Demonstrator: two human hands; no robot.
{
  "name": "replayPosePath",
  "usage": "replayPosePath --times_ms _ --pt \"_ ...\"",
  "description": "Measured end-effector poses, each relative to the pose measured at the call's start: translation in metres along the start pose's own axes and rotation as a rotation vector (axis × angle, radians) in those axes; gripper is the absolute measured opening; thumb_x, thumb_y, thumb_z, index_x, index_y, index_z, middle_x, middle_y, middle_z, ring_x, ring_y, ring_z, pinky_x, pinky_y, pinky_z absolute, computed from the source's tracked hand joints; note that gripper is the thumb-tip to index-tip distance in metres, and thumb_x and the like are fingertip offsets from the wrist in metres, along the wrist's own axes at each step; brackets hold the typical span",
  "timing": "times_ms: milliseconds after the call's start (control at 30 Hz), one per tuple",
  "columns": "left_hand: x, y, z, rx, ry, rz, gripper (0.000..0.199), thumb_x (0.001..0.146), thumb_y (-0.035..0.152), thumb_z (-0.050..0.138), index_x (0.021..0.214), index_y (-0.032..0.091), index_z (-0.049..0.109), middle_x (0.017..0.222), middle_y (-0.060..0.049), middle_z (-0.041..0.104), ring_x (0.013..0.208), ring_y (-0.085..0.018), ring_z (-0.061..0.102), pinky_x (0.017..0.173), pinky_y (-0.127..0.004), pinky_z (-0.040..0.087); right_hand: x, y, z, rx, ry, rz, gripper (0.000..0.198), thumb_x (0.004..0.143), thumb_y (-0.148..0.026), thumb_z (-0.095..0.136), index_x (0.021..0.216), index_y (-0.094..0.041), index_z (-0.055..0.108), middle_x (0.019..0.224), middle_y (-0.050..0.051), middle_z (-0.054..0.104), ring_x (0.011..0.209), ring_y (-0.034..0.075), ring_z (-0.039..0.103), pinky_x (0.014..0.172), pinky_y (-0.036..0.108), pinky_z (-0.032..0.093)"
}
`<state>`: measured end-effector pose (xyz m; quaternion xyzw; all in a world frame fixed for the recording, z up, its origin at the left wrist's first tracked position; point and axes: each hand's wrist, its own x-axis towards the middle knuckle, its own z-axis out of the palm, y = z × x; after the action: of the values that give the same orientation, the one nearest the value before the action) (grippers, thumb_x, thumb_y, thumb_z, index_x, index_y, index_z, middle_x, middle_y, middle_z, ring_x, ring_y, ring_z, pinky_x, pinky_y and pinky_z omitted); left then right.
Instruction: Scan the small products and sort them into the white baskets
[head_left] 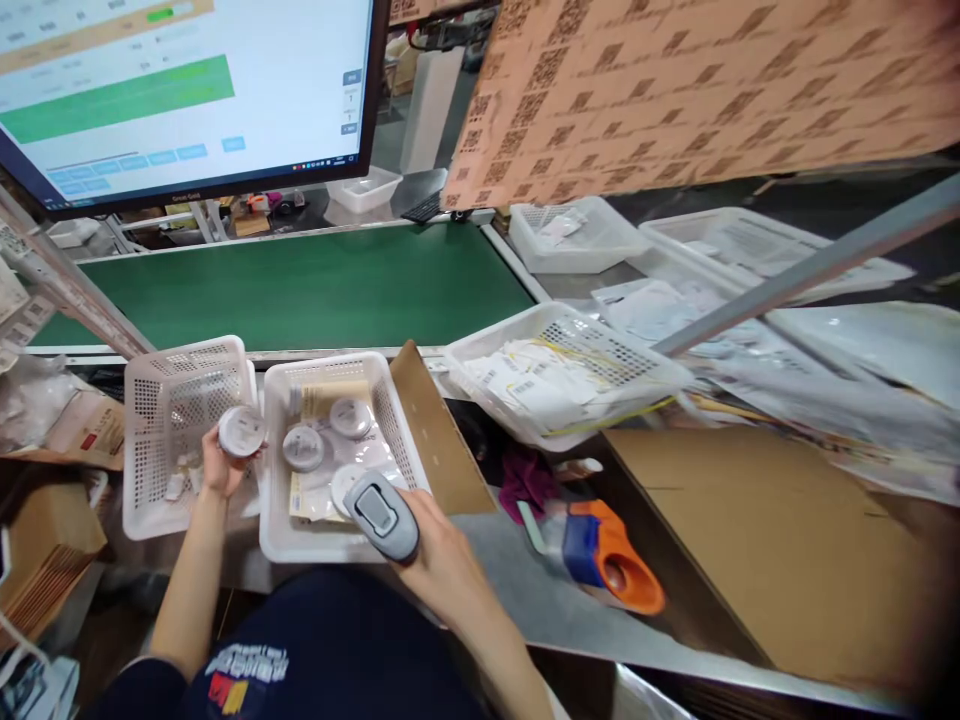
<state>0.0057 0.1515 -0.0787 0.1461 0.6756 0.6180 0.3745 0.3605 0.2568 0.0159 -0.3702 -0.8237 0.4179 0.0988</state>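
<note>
My left hand grips a round white-lidded container above the inner edge of the left white basket. In my right hand is a grey handheld barcode scanner, held over the front right corner of the middle white basket. Several similar round containers lie in that middle basket, on top of flat clear-wrapped packs. The scanner partly covers one of them. A few small white pieces lie at the bottom of the left basket.
A green conveyor belt runs behind the baskets, below a monitor. To the right stand a basket of white labels, an orange and blue tape dispenser, a purple cloth and flat cardboard. A slanted metal bar crosses the right side.
</note>
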Motion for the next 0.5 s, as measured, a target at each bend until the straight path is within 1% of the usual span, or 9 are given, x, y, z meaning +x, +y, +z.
replayPosePath --times_ms 67,100,200,267,300,367,400,433,500 --pt "-0.012 0.012 0.035 -0.241 -0.083 -0.125 0.072 0.088 0.071 0.046 0.128 0.016 0.070 0.108 -0.015 0.080 0.098 -0.036 0.078 0.073 -0.044 0.063 0.004 -0.012 -0.001 0.005 -0.012 -0.019 0.058 0.084 -0.015 0.063 0.141 -0.021 0.064 0.129 0.014 0.068 0.117 0.035 0.074 0.095 0.047 0.060" --pt "-0.018 0.015 0.052 -0.296 -0.114 -0.165 0.070 0.085 0.069 0.051 0.126 0.016 0.071 0.105 -0.014 0.080 0.099 -0.036 0.078 0.073 -0.043 0.063 0.006 -0.017 -0.001 0.006 -0.016 -0.024 0.059 0.083 -0.014 0.064 0.142 -0.021 0.064 0.130 0.014 0.067 0.118 0.036 0.073 0.096 0.047 0.060" --pt "-0.031 0.011 0.092 -0.317 -0.205 -0.221 0.064 0.084 0.065 0.055 0.121 0.016 0.076 0.101 -0.013 0.081 0.103 -0.036 0.078 0.077 -0.043 0.065 0.010 -0.025 0.000 0.015 -0.002 -0.042 0.064 0.082 -0.012 0.068 0.145 -0.019 0.062 0.133 0.015 0.067 0.123 0.037 0.071 0.100 0.048 0.059" --pt "-0.035 0.000 0.108 -0.288 -0.229 -0.238 0.060 0.086 0.063 0.055 0.118 0.018 0.077 0.105 -0.011 0.082 0.108 -0.036 0.078 0.082 -0.044 0.066 0.010 -0.023 0.002 0.025 0.028 -0.051 0.066 0.081 -0.010 0.068 0.146 -0.018 0.061 0.135 0.015 0.068 0.125 0.036 0.071 0.102 0.048 0.059" --pt "-0.037 -0.007 0.114 -0.255 -0.243 -0.222 0.059 0.087 0.063 0.056 0.117 0.018 0.078 0.109 -0.011 0.083 0.112 -0.036 0.078 0.088 -0.047 0.067 0.010 -0.020 0.002 0.029 0.046 -0.050 0.066 0.081 -0.011 0.068 0.146 -0.018 0.061 0.135 0.015 0.069 0.124 0.036 0.071 0.102 0.048 0.059" --pt "-0.040 -0.019 0.122 -0.124 -0.307 -0.103 0.061 0.089 0.065 0.059 0.120 0.018 0.080 0.124 -0.014 0.082 0.126 -0.040 0.074 0.107 -0.056 0.062 0.007 -0.011 0.004 0.046 0.085 -0.051 0.063 0.081 -0.013 0.069 0.144 -0.019 0.062 0.135 0.015 0.072 0.124 0.036 0.072 0.101 0.047 0.060" --pt "-0.042 -0.024 0.125 -0.019 -0.362 0.000 0.064 0.089 0.066 0.062 0.126 0.017 0.080 0.135 -0.016 0.079 0.136 -0.042 0.069 0.119 -0.061 0.055 0.005 -0.006 0.004 0.060 0.110 -0.058 0.062 0.082 -0.015 0.068 0.143 -0.019 0.062 0.134 0.015 0.073 0.123 0.035 0.073 0.100 0.046 0.060" --pt "-0.043 -0.027 0.127 0.106 -0.426 0.116 0.068 0.090 0.067 0.065 0.134 0.017 0.078 0.148 -0.019 0.073 0.146 -0.044 0.062 0.128 -0.064 0.045 0.003 -0.001 0.005 0.077 0.134 -0.068 0.061 0.082 -0.017 0.067 0.143 -0.020 0.063 0.134 0.015 0.074 0.123 0.034 0.073 0.100 0.045 0.061" --pt "-0.042 -0.031 0.125 0.362 -0.552 0.330 0.075 0.094 0.065 0.069 0.155 0.021 0.069 0.171 -0.019 0.054 0.163 -0.042 0.045 0.139 -0.064 0.028 -0.002 0.010 0.005 0.105 0.180 -0.088 0.058 0.083 -0.020 0.065 0.141 -0.020 0.064 0.132 0.015 0.075 0.122 0.033 0.075 0.101 0.044 0.062"
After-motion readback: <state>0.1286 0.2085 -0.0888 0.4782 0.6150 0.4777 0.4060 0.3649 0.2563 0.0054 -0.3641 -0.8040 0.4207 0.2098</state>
